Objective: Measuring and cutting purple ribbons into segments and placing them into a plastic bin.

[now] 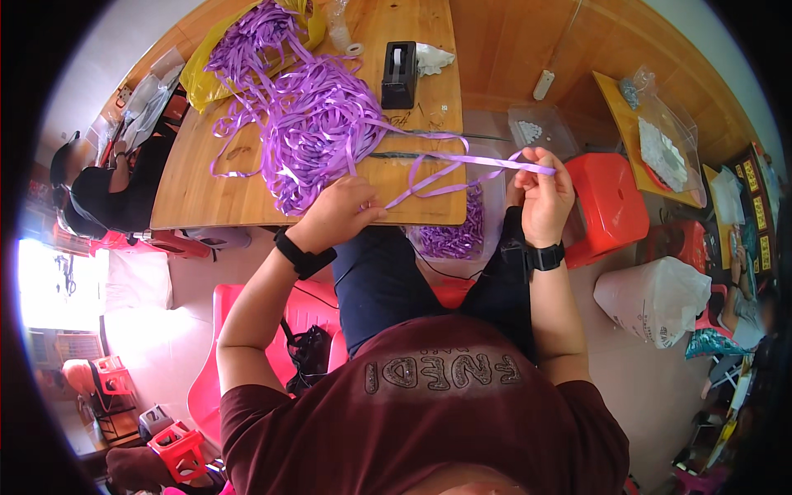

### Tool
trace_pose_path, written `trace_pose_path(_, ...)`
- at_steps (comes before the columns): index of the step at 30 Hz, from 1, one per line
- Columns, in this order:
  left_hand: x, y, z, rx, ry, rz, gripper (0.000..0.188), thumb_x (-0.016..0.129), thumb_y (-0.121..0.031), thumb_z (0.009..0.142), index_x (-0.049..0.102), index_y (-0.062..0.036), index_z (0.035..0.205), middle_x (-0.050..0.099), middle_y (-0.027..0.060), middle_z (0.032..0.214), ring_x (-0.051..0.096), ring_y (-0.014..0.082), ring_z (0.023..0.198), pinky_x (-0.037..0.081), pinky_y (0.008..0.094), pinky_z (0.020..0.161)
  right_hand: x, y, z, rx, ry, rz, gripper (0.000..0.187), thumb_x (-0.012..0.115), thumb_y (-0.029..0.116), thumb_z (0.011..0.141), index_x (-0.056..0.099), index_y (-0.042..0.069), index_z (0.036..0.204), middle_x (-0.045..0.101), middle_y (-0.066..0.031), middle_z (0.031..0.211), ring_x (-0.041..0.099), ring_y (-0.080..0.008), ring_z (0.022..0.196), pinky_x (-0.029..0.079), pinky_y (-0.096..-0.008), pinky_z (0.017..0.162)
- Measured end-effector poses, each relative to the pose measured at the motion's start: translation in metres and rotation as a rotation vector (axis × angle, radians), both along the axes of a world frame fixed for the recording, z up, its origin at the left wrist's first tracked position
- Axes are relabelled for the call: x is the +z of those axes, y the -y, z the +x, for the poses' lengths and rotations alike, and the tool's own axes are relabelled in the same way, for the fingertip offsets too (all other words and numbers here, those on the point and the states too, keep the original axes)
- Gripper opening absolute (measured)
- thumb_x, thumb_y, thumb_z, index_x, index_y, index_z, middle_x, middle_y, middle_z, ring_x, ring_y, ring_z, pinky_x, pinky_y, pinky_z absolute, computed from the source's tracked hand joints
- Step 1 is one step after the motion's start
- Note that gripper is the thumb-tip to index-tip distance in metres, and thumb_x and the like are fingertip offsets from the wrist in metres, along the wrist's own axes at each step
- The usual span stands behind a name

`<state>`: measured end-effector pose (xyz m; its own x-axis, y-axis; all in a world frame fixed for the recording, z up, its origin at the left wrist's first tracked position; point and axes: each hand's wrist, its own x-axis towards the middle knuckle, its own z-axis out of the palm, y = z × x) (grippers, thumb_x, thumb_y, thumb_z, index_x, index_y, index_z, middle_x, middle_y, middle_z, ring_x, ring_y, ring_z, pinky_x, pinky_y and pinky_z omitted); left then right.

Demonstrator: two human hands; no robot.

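A big tangled heap of shiny purple ribbon [322,124] lies on the wooden table [198,186]. My left hand [342,210] is closed at the heap's near edge, its thumb and fingertips pinching a ribbon strand. My right hand [544,198] is raised beyond the table's right edge, with thumb and fingers closed on a flat purple ribbon [503,162]. Between the hands, the strands run loosely and cross in a loop. Below them, a clear plastic bin [497,186] holds many short folded purple ribbon pieces [452,235].
A black tape dispenser [399,89] and crumpled white paper [433,58] stand toward the table's back right. More ribbon spills from a yellow bag [198,82]. A red stool [606,202] and a white sack [656,297] are at right. Another person [115,194] sits at left.
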<state>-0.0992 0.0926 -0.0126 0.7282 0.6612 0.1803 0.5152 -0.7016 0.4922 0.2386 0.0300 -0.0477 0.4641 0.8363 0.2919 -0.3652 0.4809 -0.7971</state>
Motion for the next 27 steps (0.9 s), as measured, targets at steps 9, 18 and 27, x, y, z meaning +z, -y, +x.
trace_pose_path(9,0.103,-0.063,-0.068,0.651,0.044,0.869,0.024,0.074,-0.015,0.083,0.067,-0.0055,0.104,0.069,0.0122,0.103,0.064,0.0304,0.099,0.05,0.0405,0.085,0.035,0.025,0.011,0.061,0.422,-0.075,0.02,0.063,0.011,0.097,0.068,-0.002,0.112,0.071,-0.0112,0.104,0.064,-0.0149,0.081,0.05,-0.0257,0.075)
trace_pose_path(18,-0.002,0.013,0.1,-0.034,0.402,-1.258,0.038,0.046,-0.031,0.106,0.066,0.0014,0.112,0.068,0.0047,0.096,0.06,0.0106,0.088,0.049,0.0268,0.077,0.055,0.04,-0.044,0.261,1.085,0.232,0.021,0.067,-0.002,0.079,0.073,0.005,0.097,0.07,-0.0118,0.087,0.068,-0.0296,0.081,0.054,-0.0361,0.072)
trace_pose_path(27,0.034,0.009,0.14,-0.051,0.786,-1.495,0.029,0.044,-0.025,0.108,0.058,0.0001,0.109,0.045,-0.0035,0.067,0.039,0.0077,0.054,0.035,0.0233,0.049,0.026,0.082,-0.041,0.514,1.248,0.243,0.023,0.068,0.006,0.078,0.072,0.008,0.101,0.07,-0.0086,0.086,0.068,-0.028,0.08,0.056,-0.038,0.071)
